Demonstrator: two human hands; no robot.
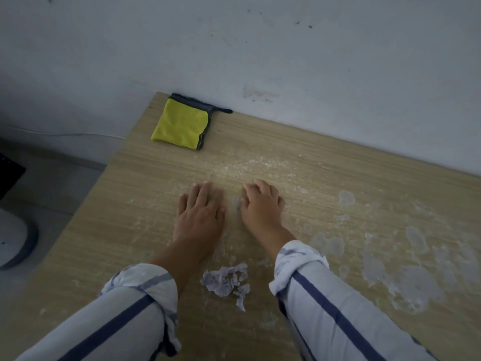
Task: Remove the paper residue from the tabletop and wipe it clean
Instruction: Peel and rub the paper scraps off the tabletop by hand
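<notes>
Paper residue (406, 280) clings to the tabletop (135, 212) in pale, filmy patches, thickest toward the right side of the surface, with smaller blotches and white specks trailing up toward the wall. A loose heap of torn paper scraps (226, 282) lies between the person's two forearms, near the front of the view. The tabletop itself is a light wood-grain laminate, scuffed with a whitish haze where the residue is thin.

The left hand (199, 213) lies flat on the wood, palm down, fingers together and stretched forward, holding nothing. The right hand (261, 204) sits just beside it, apart from it, with its fingers curled and their tips pressed to the surface at a small grey fleck of residue; whether anything is pinched beneath them cannot be told. Both arms wear pale sleeves (338, 308) with dark blue stripes, rolled up above the wrists.

At the far left corner of the table, against the wall, lies a folded yellow cloth (181, 123) with a dark grey edge, well apart from the hands.

The wall (260, 48) behind is off-white, marked with dark spots and smudges. To the left of the table the floor (52, 183) is grey; a thin cable runs along the base of the wall there, and parts of a dark object and a rounded pale one show at the left edge, too cut off to identify.
</notes>
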